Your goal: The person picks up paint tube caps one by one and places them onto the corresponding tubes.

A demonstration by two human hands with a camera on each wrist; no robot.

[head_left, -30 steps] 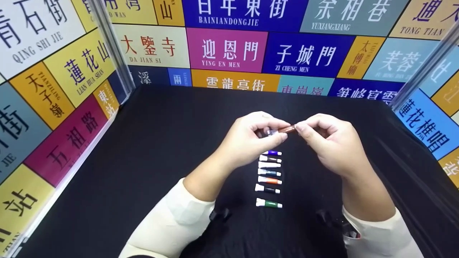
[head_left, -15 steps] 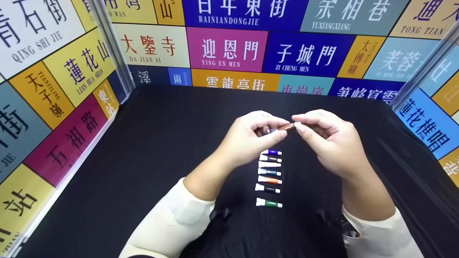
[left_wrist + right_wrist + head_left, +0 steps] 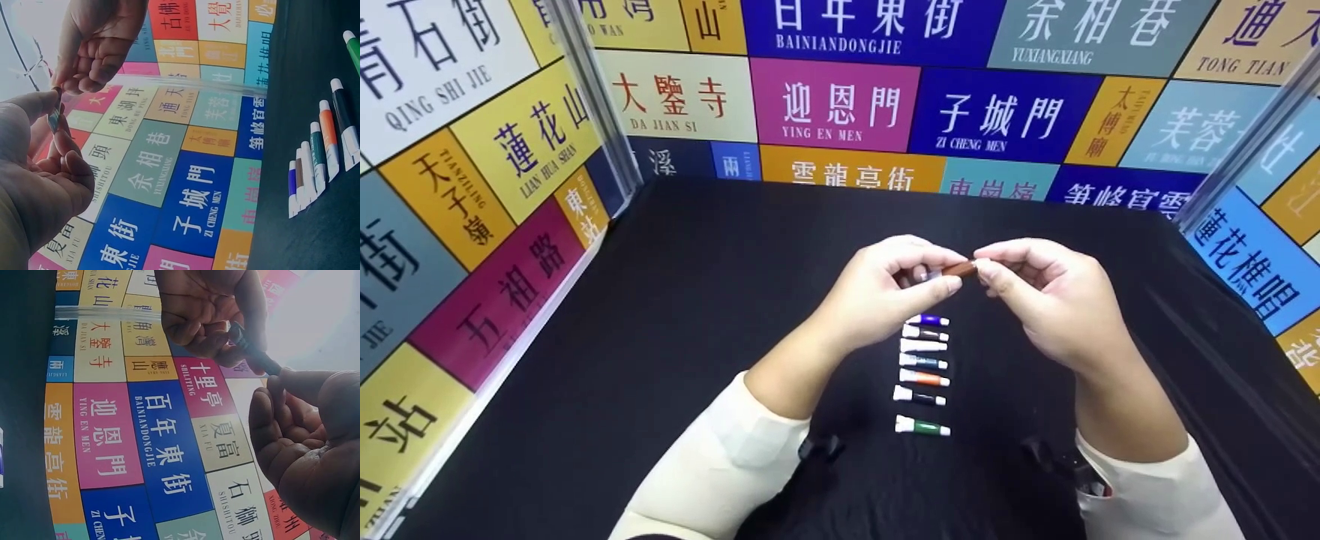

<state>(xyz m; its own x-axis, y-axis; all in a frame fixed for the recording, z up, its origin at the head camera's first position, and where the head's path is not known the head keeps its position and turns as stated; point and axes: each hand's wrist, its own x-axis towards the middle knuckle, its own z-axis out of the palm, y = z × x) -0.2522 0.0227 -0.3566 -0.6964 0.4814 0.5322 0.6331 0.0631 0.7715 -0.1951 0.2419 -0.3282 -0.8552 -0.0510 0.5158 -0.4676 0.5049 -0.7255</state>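
In the head view a small brown paint tube (image 3: pixel 958 268) is held above the black cloth between both hands. My left hand (image 3: pixel 885 292) pinches its body between thumb and fingers. At the white cap end, my right hand (image 3: pixel 1054 304) pinches with thumb and index finger, partly hiding the cap. The right wrist view shows the tube (image 3: pixel 256 351) dark and slanted, spanning the two hands. Below the hands lies a column of paint tubes, among them a purple tube (image 3: pixel 934 320), an orange tube (image 3: pixel 926 377), a black tube (image 3: pixel 921 395) and a green tube (image 3: pixel 926 427).
Black cloth (image 3: pixel 697 300) covers the table. Panels with coloured street-name signs (image 3: pixel 832 105) stand behind it and along both sides, with clear posts (image 3: pixel 600 97) at the corners. The caps of the lying tubes point right.
The right index finger lifted off the cap end half a second ago and has come back down toward the thumb there. The left hand and the lying tubes keep their places.
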